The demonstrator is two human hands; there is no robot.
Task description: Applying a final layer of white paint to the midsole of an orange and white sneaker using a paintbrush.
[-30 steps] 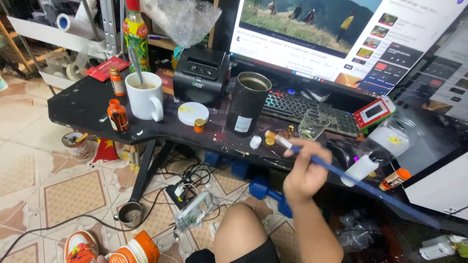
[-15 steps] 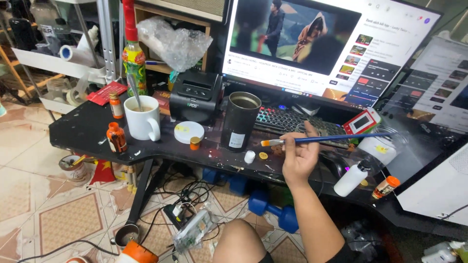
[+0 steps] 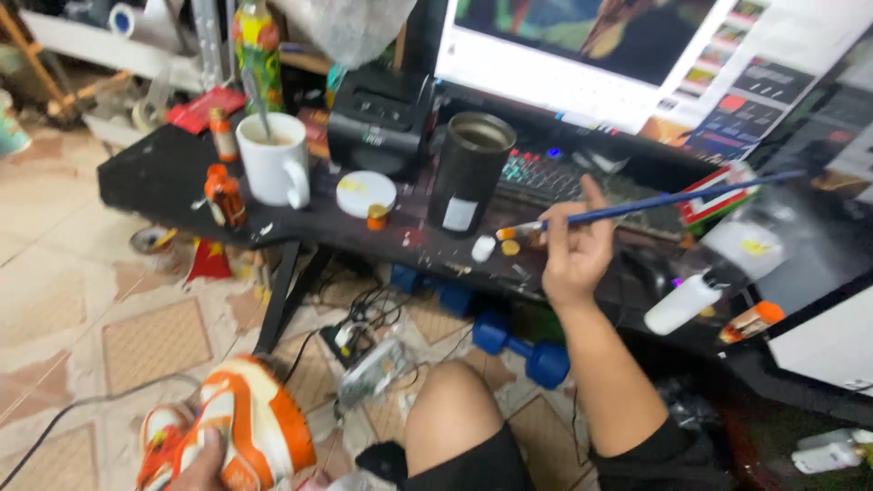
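**Brush held over a cluttered black desk, shoe gripped low at the frame's edge**

The left hand (image 3: 202, 465) is cut off by the bottom edge; only a few fingers show, curled against the white and orange shoe (image 3: 238, 427), so how firmly it grips cannot be told. The shoe looks smooth and glossy, its toe pointing up, well below the black desk (image 3: 164, 173) and to the left of the bare knee.

The right hand (image 3: 575, 245) pinches a long, thin blue brush (image 3: 655, 205) between thumb and fingertips, the other fingers loosely raised. The bristle end points left, just above the desk's front edge, near a small white cap and a yellow blob of paint; the far end of the handle blurs out to the right.

On the desk behind the brush tip stands a tall dark cylindrical cup (image 3: 471, 173) with a pale label. Left of it lie a round white lid (image 3: 366, 193), a glazed white mug (image 3: 273, 164) with a stick in it, and a small orange-capped bottle (image 3: 224, 195). A white squeeze bottle (image 3: 684, 305) at the desk's right end is smeared by motion. The screen (image 3: 637, 55) above is cropped at the top. Blue dumbbells (image 3: 518, 341) lie under the desk, partly hidden.
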